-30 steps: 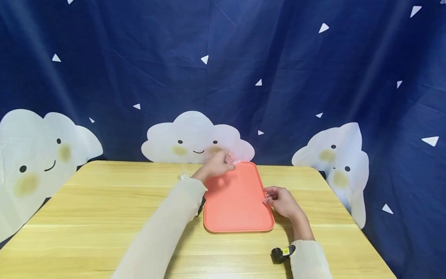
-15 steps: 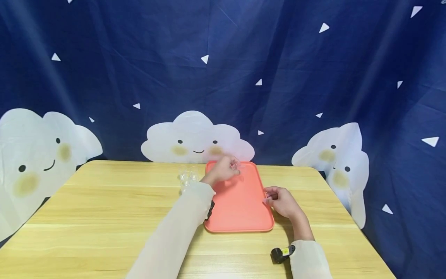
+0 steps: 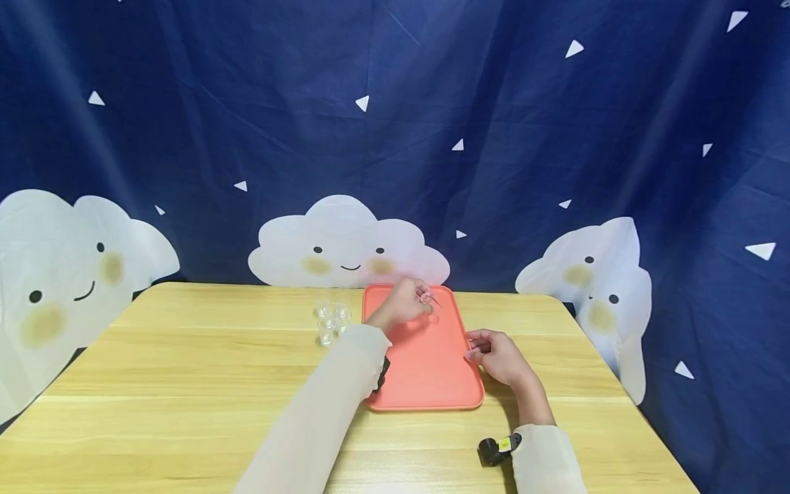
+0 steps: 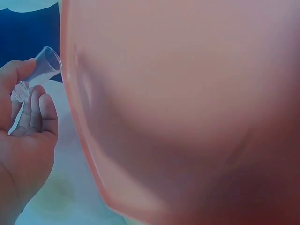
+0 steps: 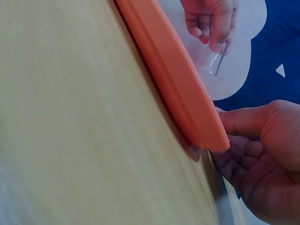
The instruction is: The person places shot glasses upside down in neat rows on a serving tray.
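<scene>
My left hand (image 3: 407, 302) is over the far part of a coral-red tray (image 3: 426, 374). It pinches a small clear shot glass (image 4: 46, 68) between thumb and fingers; the glass is tilted in the left wrist view. The same glass (image 5: 215, 61) shows beyond the tray rim in the right wrist view. At the tray's right side, my right hand (image 3: 501, 358) grips the raised edge, with the thumb on the rim and the other fingers curled at its outer side and underneath, as the right wrist view shows.
Several small clear glasses (image 3: 326, 333) stand together on the wooden table (image 3: 216, 384), left of the tray and close to my left sleeve (image 3: 321, 412). A dark blue curtain (image 3: 296, 103) with clouds hangs behind the table's far edge.
My left hand has moved right and slightly nearer over the tray, carrying the shot glass. More of the glasses behind the left sleeve now show. The right hand stays at the tray edge.
</scene>
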Available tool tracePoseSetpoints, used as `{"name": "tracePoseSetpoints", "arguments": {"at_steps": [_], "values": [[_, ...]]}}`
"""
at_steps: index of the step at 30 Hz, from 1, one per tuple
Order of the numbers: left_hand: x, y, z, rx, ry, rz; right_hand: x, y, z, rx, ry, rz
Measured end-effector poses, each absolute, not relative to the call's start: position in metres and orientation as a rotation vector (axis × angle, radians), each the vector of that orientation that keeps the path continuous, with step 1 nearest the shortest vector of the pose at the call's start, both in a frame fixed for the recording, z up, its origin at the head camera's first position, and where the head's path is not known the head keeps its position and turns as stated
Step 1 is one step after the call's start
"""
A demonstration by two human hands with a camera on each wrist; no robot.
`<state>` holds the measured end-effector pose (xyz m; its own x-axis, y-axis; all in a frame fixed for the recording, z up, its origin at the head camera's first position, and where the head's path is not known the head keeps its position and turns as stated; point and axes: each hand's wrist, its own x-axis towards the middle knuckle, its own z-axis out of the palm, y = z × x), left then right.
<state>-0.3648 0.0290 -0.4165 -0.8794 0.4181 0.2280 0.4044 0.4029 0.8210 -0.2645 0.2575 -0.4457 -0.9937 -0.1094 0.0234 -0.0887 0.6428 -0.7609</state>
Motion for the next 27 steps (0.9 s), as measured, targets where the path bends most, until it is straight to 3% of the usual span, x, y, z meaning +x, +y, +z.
{"name": "tracePoseSetpoints", "arguments": {"at_steps": [27], "values": [[-0.358,0.044,-0.419,0.649,2.607,1.463,-0.266,0.258,-0.447,-0.15,2.826,-1.298]]}}
